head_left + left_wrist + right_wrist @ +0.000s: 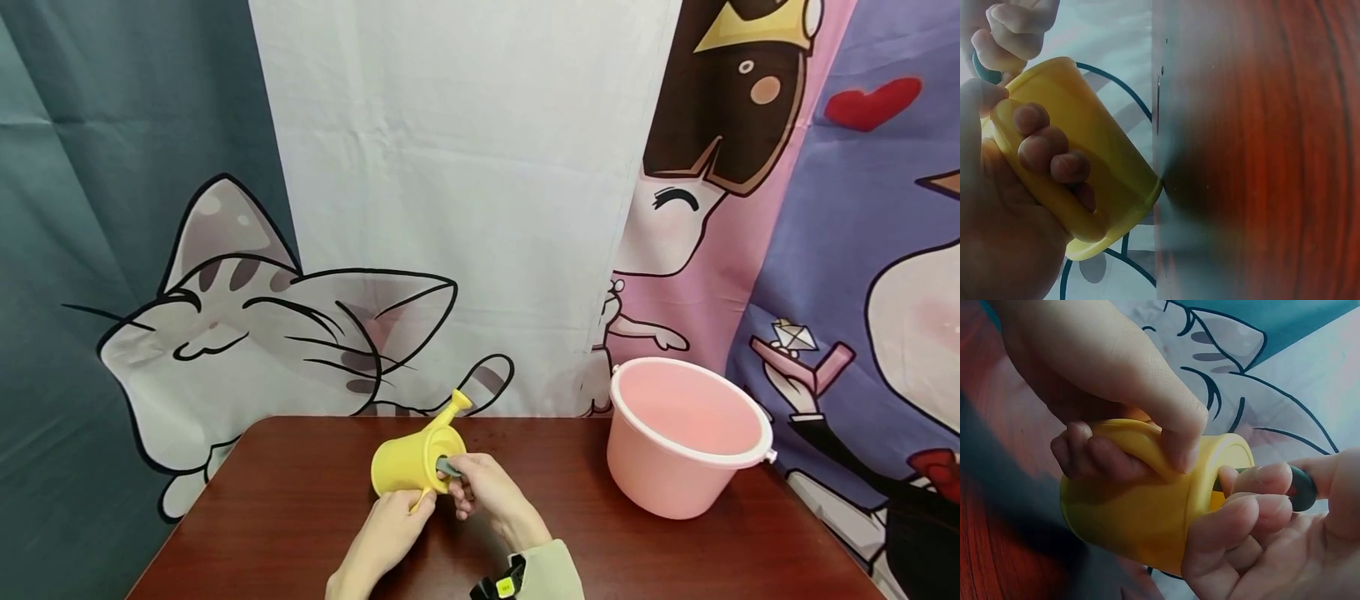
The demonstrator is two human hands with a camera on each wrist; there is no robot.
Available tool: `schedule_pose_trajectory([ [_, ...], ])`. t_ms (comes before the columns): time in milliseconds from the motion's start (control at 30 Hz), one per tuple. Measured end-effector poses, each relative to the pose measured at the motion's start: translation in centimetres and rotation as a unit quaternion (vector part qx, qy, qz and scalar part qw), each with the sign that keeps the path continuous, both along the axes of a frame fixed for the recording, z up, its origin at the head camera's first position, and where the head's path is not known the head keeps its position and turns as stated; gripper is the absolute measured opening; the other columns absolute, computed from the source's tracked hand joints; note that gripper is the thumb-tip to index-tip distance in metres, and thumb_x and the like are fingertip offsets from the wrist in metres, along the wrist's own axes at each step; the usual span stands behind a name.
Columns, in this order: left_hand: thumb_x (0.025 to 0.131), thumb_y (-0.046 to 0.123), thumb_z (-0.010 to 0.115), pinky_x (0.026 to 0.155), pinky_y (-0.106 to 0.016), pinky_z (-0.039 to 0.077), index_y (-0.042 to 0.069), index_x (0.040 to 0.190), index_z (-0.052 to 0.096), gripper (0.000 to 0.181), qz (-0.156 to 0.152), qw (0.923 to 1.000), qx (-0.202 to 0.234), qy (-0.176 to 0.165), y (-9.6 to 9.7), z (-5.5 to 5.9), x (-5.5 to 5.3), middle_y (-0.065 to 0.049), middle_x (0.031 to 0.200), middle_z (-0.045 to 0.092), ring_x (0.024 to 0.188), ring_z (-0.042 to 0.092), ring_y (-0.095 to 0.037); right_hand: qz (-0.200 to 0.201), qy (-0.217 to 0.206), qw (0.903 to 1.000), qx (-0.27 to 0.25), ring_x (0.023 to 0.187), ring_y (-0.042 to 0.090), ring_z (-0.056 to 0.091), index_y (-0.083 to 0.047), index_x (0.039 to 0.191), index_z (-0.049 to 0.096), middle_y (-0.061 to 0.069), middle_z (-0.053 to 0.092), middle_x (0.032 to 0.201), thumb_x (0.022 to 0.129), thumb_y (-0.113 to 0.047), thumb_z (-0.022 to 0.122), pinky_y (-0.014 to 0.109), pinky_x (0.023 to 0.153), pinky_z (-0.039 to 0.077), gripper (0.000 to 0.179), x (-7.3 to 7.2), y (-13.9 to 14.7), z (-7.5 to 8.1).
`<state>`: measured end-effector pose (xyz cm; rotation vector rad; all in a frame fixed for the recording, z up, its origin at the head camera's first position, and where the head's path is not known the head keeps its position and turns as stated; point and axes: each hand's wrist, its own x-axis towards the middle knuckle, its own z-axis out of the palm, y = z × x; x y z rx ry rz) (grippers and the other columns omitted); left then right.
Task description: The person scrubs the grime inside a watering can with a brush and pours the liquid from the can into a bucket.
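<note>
At seven o'clock is a tilted yellow watering can [397, 465], its handle [1063, 206] gripped by the left hand [392, 531]. At its mouth [446, 438] the right hand [497, 498] pinches a grey-green object [447, 467], seemingly working inside; the next move calls for a steady can.

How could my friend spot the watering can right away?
Find the brown table in front of the smiling cat picture. Left of the pink bucket in the head view is the watering can, tilted. It's small and yellow with a spout; the bucket is bigger, without one.
</note>
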<state>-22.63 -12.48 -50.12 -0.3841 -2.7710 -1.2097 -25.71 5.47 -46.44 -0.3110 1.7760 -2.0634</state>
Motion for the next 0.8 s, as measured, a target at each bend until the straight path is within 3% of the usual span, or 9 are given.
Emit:
schedule_pose_trajectory([
  [267,0.102,0.038,0.049,0.048,-0.022,0.028,0.020,0.059,0.040,0.047,-0.008,0.9999,0.007,-0.002,-0.1,0.0,-0.1,0.012,0.052,0.032,0.047,0.026,-0.003,0.003,0.010,0.9999,-0.011,0.044,0.012,0.034,0.002,0.086,0.062,0.001,0.041,0.055,0.094,-0.019,0.054,0.026,0.045,0.038,0.024,-0.5,0.9,0.3],
  [667,0.102,0.042,0.048,0.048,-0.022,0.027,0.018,0.059,0.040,0.050,0.003,0.9995,0.023,-0.022,-0.5,0.1,-0.2,0.011,0.052,0.031,0.047,0.026,-0.004,0.022,0.004,0.9992,-0.034,0.049,0.013,0.034,-0.001,0.077,0.054,0.001,0.036,0.056,0.091,-0.016,0.051,0.028,0.048,0.037,0.021,-0.6,2.5,1.2],
  [800,0.102,0.041,0.049,0.048,-0.022,0.027,0.018,0.059,0.040,0.049,0.004,0.9997,0.022,-0.011,-0.3,0.1,-0.2,0.011,0.052,0.031,0.047,0.025,-0.004,0.017,0.004,0.9993,-0.032,0.050,0.013,0.034,-0.002,0.076,0.052,0.001,0.036,0.057,0.090,-0.016,0.051,0.029,0.049,0.037,0.020,-0.6,2.6,1.1],
])
